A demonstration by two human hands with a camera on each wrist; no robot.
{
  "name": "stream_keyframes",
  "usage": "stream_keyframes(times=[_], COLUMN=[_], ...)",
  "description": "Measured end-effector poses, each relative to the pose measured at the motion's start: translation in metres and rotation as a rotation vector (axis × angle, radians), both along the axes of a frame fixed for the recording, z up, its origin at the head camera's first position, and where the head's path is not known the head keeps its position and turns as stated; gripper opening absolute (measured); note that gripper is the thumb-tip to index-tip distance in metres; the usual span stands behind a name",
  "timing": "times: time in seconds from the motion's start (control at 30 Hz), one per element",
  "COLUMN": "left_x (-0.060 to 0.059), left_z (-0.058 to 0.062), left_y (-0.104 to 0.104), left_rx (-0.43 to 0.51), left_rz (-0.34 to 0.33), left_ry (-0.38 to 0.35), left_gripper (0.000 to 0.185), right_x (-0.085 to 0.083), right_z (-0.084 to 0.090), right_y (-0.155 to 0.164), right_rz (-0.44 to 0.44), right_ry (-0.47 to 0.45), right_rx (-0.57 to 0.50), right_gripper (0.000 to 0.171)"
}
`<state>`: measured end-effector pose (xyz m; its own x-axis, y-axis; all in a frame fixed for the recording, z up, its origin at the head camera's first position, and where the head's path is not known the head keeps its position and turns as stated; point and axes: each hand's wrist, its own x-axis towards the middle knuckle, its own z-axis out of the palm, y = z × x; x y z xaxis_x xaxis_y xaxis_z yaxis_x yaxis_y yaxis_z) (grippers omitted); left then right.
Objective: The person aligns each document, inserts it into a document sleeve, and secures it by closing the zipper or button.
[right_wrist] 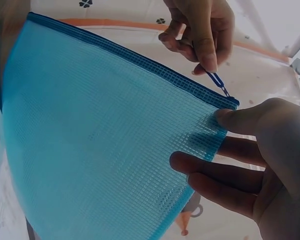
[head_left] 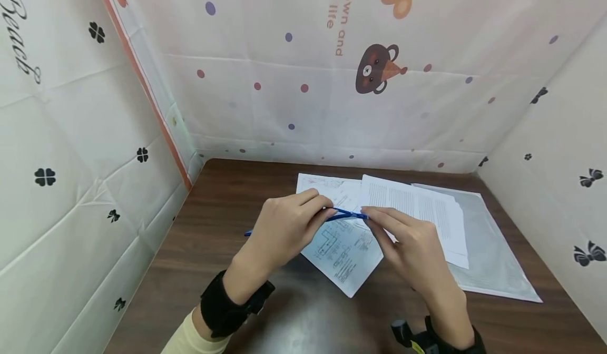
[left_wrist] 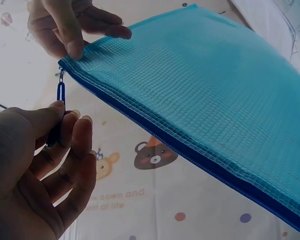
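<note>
You are working over a dark brown wood-grain surface (head_left: 227,238). A sheet printed with diagrams (head_left: 339,248) is lying on it near the middle. A stack of text-printed pages (head_left: 427,212) is overlapping that sheet's right side, and is resting partly on a clear plastic sleeve (head_left: 488,259) lying further right.

The blue mesh zipper pouch (left_wrist: 200,85) is a flat, see-through bag of light blue gridded plastic with a darker blue zipper band along one long edge. It is held up off the bench, edge-on in the head view, so only a thin blue line shows there. The zipper pull (left_wrist: 60,92), a small dark blue tab on a metal link, sits at the pouch's corner with the zipper closed.
</note>
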<state>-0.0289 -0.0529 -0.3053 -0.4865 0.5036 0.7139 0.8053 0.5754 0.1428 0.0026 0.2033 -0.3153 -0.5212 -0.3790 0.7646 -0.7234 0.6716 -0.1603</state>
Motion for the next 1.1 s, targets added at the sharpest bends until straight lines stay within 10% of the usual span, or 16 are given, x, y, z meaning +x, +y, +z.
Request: stream_keyframes(times=[1.1], left_x=[0.0038], left_z=[-0.0002], left_y=[0.0003], left_rx=[0.004], left_rz=[0.003], left_ry=[-0.022], left_gripper=[0.011], right_x=[0.0010], right_z=[0.0001], right_y=[-0.0002], right_rz=[-0.030], right_ry=[0.022], right_rx=[0.032], right_gripper=[0.034])
